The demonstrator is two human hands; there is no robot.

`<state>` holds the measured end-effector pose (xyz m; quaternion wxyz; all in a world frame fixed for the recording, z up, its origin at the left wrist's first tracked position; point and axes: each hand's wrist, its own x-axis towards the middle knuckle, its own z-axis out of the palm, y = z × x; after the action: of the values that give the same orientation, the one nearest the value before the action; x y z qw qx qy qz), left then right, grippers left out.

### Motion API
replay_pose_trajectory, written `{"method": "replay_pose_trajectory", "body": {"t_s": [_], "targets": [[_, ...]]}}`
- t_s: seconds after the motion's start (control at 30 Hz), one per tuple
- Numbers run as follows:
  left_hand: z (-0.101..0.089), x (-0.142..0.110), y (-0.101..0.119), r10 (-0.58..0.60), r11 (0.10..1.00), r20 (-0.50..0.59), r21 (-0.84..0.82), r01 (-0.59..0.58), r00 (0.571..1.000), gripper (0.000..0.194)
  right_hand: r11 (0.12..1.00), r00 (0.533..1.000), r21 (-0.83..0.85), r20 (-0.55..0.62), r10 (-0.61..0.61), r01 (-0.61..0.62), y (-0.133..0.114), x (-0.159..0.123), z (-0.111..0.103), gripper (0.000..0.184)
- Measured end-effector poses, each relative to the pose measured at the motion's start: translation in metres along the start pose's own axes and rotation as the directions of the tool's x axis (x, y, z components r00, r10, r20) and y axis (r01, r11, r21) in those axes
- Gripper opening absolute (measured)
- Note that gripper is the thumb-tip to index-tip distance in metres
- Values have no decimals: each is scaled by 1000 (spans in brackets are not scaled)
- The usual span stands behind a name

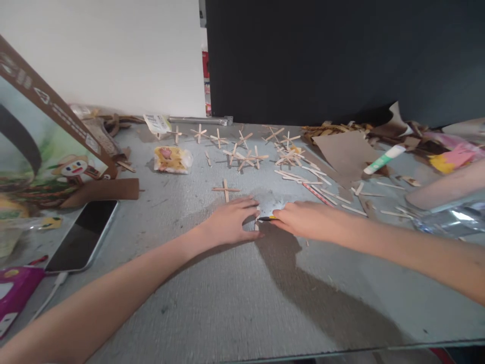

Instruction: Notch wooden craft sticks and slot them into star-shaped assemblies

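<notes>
My left hand (235,222) rests on the table, thumb and fingertips pinning a short wooden stick (256,224) at its two ends. From the other side my right hand (295,217) grips a slim black-and-yellow tool (267,218), its dark tip at the stick; most of the tool is hidden in my fist, so its exact kind does not show. Just beyond my left hand lies a cross of two wooden sticks (226,190). Farther back stand several star shapes made of crossed sticks (245,160).
Loose sticks (293,177) and a red-patterned strip (317,194) lie to the right, near a white-and-green tube (384,159) and brown cardboard (344,154). A yellow packet (172,160) sits back left. Phone (83,235), magenta object (18,290) and printed box (56,136) occupy the left.
</notes>
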<state>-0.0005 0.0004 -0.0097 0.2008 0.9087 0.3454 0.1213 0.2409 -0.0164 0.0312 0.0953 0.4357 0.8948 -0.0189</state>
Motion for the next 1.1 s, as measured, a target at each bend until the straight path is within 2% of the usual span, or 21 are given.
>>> {"method": "replay_pose_trajectory", "body": {"t_s": [0.1, 0.2, 0.3, 0.37, 0.43, 0.5, 0.57, 0.67, 0.77, 0.83, 0.93, 1.0, 1.1], "targets": [[-1, 0, 0, 4, 1000, -2, 2, -4, 1000, 49, 994, 992, -100, 115, 56, -45, -7, 2, -8, 33], [0, -1, 0, -10, 1000, -14, -12, 10, 1000, 57, 993, 981, -56, 158, 115, -108, -12, 0, -10, 34], [1, -2, -1, -27, 999, -27, -41, 26, 999, 69, 977, 980, 166, 164, 110, -137, -9, -7, -8, 37], [2, -1, -1, -33, 998, -25, -61, 31, 999, 72, 902, 978, 389, 163, 131, -186, -3, -12, -5, 46], [2, 0, -3, -37, 996, -25, -85, 35, 999, 71, 822, 970, 515, 119, 211, -241, 5, -18, 1, 50], [1, 1, -3, -43, 993, -40, -112, 38, 998, 72, 856, 958, 447, 6, 288, -260, 10, -22, 8, 46], [0, 1, -1, -58, 988, -73, -146, 47, 996, 74, 923, 942, 255, -99, 320, -287, 13, -25, 17, 39], [-1, -2, 3, -112, 973, -130, -216, 83, 985, 76, 940, 923, 26, -179, 340, -341, 10, -24, 28, 35], [1, -7, 8, -159, 937, -100, -329, 119, 982, 75, 954, 907, 22, -305, 292, -299, 4, -18, 31, 29], [2, -9, 10, -178, 912, -89, -390, 130, 980, 70, 958, 895, 195, -357, 269, -210, -2, -11, 30, 25], [4, -12, 12, -214, 896, -174, -428, 122, 961, 64, 863, 887, 497, -354, 296, -89, -14, 0, 28, 22], [4, -12, 11, -237, 889, -230, -443, 115, 944, 62, 838, 871, 542, -379, 313, -66, -23, 7, 28, 21], [5, -13, 11, -240, 880, -254, -465, 99, 937, 63, 799, 870, 601, -387, 304, -12, -32, 13, 26, 19]]}}
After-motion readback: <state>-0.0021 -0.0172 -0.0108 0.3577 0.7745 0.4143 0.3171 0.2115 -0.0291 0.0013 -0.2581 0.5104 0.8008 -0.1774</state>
